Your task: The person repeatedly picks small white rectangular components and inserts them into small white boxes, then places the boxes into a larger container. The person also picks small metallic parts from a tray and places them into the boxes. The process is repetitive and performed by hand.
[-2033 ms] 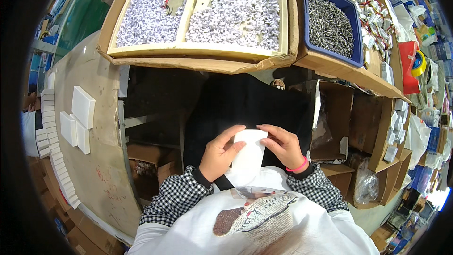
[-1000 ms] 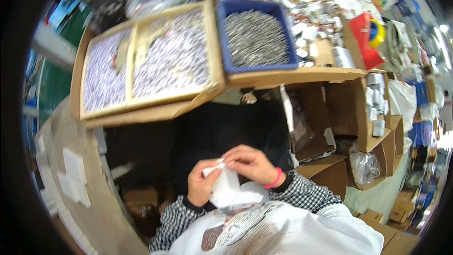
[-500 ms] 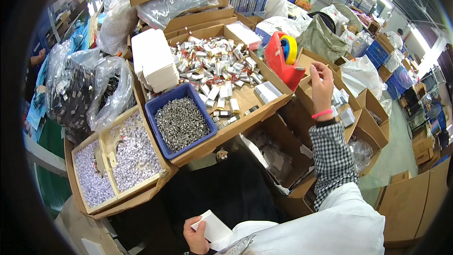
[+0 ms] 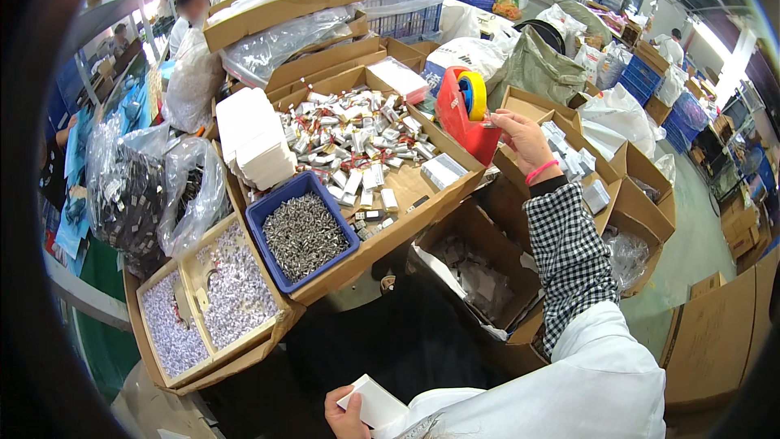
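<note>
Low at the front, my left hand [image 4: 346, 416] grips a small flat white box [image 4: 375, 403], thumb on top. My right hand [image 4: 524, 140] is raised at the front end of a red tape dispenser [image 4: 457, 118] holding a yellow-cored tape roll [image 4: 473, 94]. Its fingertips are pinched together at the dispenser's tip; tape between them is too fine to make out. The dispenser stands on the right edge of a cardboard tray [image 4: 422, 195] strewn with small silver battery-like cells [image 4: 357, 130] with red wires.
A blue bin [image 4: 258, 242] of small metal parts sits left of centre, behind it a stack of white boxes [image 4: 253, 140]. A divided wooden tray [image 4: 213, 343] holds tiny white pieces. Open cartons [image 4: 479, 256] stand below my right arm. A person [image 4: 188, 12] is at the far left.
My right hand has moved left and slightly down to the dispenser's tip, its fingers closing there. The left hand still holds the white box. The whole view has shifted slightly.
</note>
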`<control>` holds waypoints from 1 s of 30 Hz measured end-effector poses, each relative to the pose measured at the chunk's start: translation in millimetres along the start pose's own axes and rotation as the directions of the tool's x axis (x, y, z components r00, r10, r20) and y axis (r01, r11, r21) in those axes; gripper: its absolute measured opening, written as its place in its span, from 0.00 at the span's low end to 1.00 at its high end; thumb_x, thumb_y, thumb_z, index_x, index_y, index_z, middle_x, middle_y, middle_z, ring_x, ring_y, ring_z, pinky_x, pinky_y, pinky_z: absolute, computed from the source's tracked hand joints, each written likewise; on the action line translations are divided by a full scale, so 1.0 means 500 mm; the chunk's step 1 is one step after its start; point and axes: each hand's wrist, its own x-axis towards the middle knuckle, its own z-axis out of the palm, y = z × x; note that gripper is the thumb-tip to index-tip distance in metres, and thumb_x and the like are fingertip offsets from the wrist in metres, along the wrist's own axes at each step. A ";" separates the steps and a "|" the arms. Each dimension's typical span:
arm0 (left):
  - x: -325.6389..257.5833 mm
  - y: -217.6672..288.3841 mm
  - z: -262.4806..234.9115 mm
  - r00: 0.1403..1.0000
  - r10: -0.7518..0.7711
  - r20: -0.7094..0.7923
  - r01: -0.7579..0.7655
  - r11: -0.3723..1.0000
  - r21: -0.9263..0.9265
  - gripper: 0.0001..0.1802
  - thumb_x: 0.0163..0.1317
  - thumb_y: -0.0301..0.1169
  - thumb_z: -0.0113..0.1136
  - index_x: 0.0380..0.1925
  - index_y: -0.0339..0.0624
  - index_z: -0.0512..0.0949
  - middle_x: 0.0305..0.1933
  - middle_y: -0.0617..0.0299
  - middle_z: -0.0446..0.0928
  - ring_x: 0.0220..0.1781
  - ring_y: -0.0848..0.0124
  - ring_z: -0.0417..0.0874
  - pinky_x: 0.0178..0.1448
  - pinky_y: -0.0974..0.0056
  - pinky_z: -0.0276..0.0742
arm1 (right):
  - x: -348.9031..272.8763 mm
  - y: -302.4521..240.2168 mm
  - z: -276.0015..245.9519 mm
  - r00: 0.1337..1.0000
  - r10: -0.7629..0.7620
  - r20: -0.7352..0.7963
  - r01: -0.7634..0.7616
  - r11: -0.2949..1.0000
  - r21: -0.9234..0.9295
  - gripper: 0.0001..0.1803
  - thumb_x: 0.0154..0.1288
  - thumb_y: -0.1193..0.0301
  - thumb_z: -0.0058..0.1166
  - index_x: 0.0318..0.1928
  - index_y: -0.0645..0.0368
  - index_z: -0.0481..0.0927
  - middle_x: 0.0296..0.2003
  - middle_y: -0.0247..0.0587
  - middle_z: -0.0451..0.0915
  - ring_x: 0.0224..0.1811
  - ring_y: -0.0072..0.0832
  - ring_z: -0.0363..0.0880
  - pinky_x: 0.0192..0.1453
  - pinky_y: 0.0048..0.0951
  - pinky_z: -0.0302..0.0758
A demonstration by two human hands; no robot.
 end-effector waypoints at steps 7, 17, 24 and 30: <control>-0.004 -0.005 -0.004 1.000 -0.026 -0.008 0.025 0.997 -0.066 0.10 0.61 0.23 0.57 0.43 0.35 0.74 0.40 0.55 0.78 0.42 0.68 0.78 0.48 0.65 0.74 | -0.021 -0.015 0.018 0.991 -0.131 0.025 0.126 0.982 0.142 0.09 0.65 0.66 0.56 0.38 0.57 0.81 0.31 0.25 0.79 0.31 0.11 0.68 0.38 0.15 0.62; -0.006 0.011 0.007 1.000 0.018 0.004 -0.018 1.000 0.022 0.11 0.61 0.25 0.58 0.43 0.36 0.74 0.39 0.55 0.77 0.41 0.68 0.77 0.48 0.65 0.74 | -0.077 0.013 0.011 0.996 0.085 -0.033 -0.076 0.974 0.212 0.10 0.65 0.63 0.56 0.38 0.57 0.79 0.31 0.25 0.77 0.35 0.14 0.73 0.39 0.18 0.69; -0.007 0.009 0.003 1.000 0.011 0.015 -0.011 1.000 0.020 0.11 0.61 0.25 0.58 0.44 0.35 0.74 0.40 0.54 0.77 0.41 0.68 0.77 0.49 0.65 0.74 | -0.081 0.078 0.029 0.998 0.051 -0.022 -0.035 0.884 0.465 0.09 0.67 0.66 0.55 0.41 0.57 0.76 0.35 0.31 0.80 0.33 0.19 0.77 0.40 0.20 0.73; -0.007 0.003 -0.002 0.996 0.043 0.084 -0.042 0.999 -0.016 0.12 0.61 0.24 0.56 0.46 0.35 0.73 0.42 0.53 0.77 0.43 0.68 0.78 0.51 0.64 0.74 | -0.066 0.120 0.079 0.979 -0.045 -0.200 0.145 0.841 0.521 0.09 0.66 0.66 0.56 0.38 0.58 0.78 0.31 0.30 0.80 0.32 0.17 0.75 0.38 0.18 0.72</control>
